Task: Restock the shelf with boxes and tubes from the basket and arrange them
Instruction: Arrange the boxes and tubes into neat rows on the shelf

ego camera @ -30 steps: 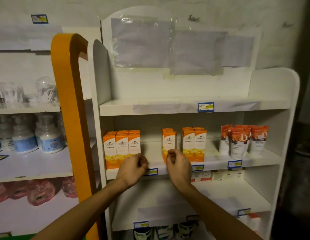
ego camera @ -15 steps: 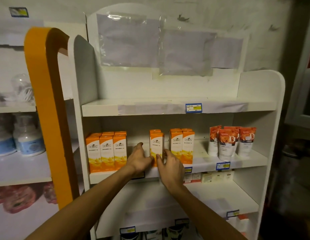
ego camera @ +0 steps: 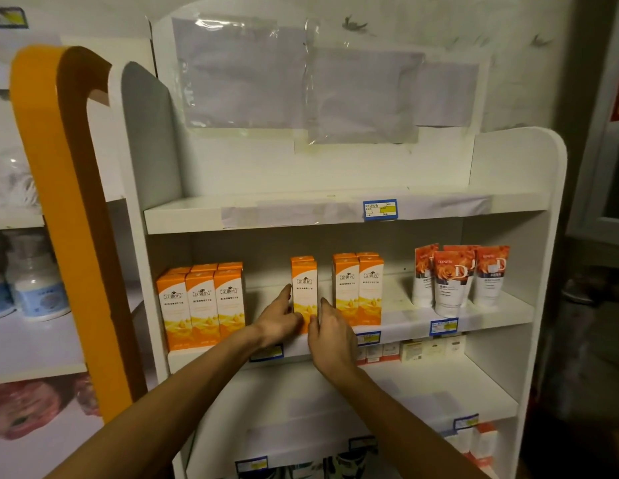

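Observation:
On the middle shelf (ego camera: pixel 404 326) of a white rack, a tall orange box (ego camera: pixel 303 288) stands alone in a gap. My left hand (ego camera: pixel 278 321) presses its left side and my right hand (ego camera: pixel 330 335) its right side, so both hands grip it. A row of three like orange boxes (ego camera: pixel 200 305) stands to the left, and two more orange boxes (ego camera: pixel 358 288) stand just right of it. Orange and white tubes (ego camera: pixel 456 278) stand upright at the shelf's right end. No basket is in view.
The top shelf (ego camera: pixel 301 212) carries only a blue price tag (ego camera: pixel 379 209). Small boxes (ego camera: pixel 422 350) sit at the back of the lower shelf. An orange arched frame (ego camera: pixel 69 219) and a neighbouring rack with white bottles (ego camera: pixel 35 288) stand at the left.
Both hands went from loose fists at the shelf edge to reaching in and closing on the single orange box. The view has drifted right.

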The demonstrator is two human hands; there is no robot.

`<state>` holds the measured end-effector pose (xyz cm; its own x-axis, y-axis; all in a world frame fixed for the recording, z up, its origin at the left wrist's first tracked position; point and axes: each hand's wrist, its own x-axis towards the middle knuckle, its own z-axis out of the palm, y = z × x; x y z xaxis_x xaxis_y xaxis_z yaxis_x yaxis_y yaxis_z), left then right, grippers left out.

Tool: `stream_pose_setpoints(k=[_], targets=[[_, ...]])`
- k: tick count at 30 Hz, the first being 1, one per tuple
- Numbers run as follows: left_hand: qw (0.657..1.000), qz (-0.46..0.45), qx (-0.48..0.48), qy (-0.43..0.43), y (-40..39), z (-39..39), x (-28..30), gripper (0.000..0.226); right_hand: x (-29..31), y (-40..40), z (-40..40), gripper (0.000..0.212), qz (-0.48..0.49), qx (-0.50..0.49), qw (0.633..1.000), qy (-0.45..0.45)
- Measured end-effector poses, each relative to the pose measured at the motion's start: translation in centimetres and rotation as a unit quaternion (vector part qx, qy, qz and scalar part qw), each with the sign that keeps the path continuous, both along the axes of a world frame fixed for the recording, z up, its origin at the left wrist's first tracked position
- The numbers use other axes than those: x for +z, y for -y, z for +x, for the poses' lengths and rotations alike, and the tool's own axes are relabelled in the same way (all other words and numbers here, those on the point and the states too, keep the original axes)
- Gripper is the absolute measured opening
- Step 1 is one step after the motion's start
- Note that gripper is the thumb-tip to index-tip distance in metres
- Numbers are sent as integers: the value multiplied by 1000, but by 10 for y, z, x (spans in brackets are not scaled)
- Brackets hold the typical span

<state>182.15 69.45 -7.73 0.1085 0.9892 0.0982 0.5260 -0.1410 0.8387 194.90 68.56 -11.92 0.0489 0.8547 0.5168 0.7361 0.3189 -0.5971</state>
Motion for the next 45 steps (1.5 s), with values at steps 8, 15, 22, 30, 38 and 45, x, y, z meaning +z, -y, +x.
stream_pose_setpoints(k=[8,15,22,30,38,45], targets=[[999,24,-5,-26,5,1,-8,71,1,-10,-7,39,-29,43,998,30],[998,39,0,-41,11,-5,-7,70,3,-13,-5,34,-39,66,997,9],[997,38,17,-60,25,-20,-10,74,0,-12,-23,33,-40,79,996,21],[989,80,31,-117,46,-39,-24,74,4,-10,-39,34,-58,99,993,27],[974,139,56,-172,72,-67,-35,65,8,-10,-40,36,-89,120,989,8],[960,183,113,-182,76,-96,-33,36,9,-7,-49,31,-99,128,987,19]])
